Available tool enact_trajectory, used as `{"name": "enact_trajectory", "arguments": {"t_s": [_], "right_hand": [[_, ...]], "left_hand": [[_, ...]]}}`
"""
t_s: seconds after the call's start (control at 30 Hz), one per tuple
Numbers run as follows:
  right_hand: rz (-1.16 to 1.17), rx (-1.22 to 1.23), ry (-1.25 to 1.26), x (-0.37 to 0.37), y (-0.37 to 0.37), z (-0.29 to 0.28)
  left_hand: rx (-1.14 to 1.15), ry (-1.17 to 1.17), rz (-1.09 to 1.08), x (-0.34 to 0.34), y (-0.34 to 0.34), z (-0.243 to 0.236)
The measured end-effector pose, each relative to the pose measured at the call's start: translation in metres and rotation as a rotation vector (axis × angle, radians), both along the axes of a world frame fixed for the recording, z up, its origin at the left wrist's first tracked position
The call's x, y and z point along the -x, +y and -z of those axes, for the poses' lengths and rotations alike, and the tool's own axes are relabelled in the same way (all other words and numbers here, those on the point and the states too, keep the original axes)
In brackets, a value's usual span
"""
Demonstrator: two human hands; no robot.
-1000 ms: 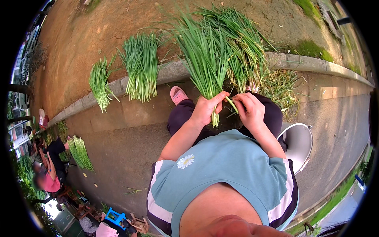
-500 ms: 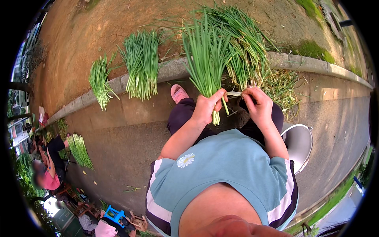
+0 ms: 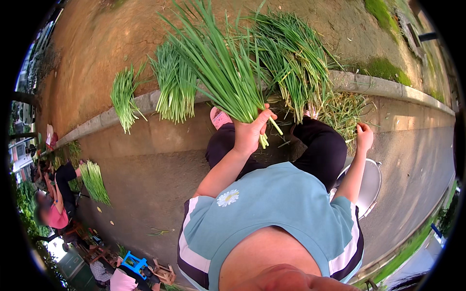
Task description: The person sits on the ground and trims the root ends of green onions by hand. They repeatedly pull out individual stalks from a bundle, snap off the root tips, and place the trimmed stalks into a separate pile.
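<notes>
My left hand (image 3: 250, 135) is closed round the pale stems of a bunch of garlic chives (image 3: 225, 80). Their long green leaves fan out up and to the left, over the kerb, and one stem sticks out to the right below my fingers. Off to the right, my right hand (image 3: 364, 137) hangs beside a heap of yellowed leaf trimmings (image 3: 342, 112). Its fingers are curled together, and whatever they may hold is too small to make out. A large pile of untrimmed chives (image 3: 293, 58) lies across the kerb between both hands.
Two sorted chive bundles, a thick one (image 3: 174, 85) and a thinner one (image 3: 124, 97), lie on the kerb (image 3: 378, 85) to the left. Behind my right arm is a grey bucket-like thing (image 3: 367, 182). Further left sit other people, near another chive bundle (image 3: 94, 182) and a blue stool (image 3: 134, 264).
My right hand has left the bunch, where it pinched a pale leaf, and swung right to the trimmings. The bunch in my left hand now tilts further left.
</notes>
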State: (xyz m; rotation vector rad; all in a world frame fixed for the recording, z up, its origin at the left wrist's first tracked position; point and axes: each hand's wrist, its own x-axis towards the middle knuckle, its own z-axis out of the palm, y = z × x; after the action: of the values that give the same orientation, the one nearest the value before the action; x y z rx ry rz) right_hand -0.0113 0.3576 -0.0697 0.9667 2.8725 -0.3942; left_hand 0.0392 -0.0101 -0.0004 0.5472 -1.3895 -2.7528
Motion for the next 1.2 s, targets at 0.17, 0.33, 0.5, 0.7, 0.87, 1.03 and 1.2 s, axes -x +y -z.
{"name": "enact_trajectory", "arguments": {"t_s": [0.17, 0.33, 0.5, 0.7, 0.87, 1.03, 1.2], "right_hand": [[-0.317, 0.455, 0.458, -0.002, -0.061, -0.020], [-0.530, 1.411, 0.022, -0.027, -0.197, -0.104], [-0.584, 1.422, -0.059, -0.033, -0.233, -0.098], [-0.514, 1.487, -0.187, -0.039, -0.231, -0.089], [-0.522, 1.364, -0.083, -0.049, -0.236, -0.083], [-0.888, 0.748, 0.215, -0.048, -0.242, -0.092], [-0.933, 0.692, 0.290, -0.051, -0.241, -0.099]], "left_hand": [[-0.013, 0.020, -0.029, -0.001, 0.003, 0.000], [-0.017, 0.030, 0.027, -0.003, 0.002, 0.006], [0.070, 0.018, 0.033, -0.001, 0.000, 0.001], [-0.200, -0.120, 0.068, -0.006, -0.001, 0.003], [-0.170, -0.109, 0.018, -0.002, 0.005, 0.007], [-0.045, -0.083, -0.010, -0.002, 0.004, 0.015], [0.001, 0.029, -0.078, -0.001, 0.007, 0.016]]}}
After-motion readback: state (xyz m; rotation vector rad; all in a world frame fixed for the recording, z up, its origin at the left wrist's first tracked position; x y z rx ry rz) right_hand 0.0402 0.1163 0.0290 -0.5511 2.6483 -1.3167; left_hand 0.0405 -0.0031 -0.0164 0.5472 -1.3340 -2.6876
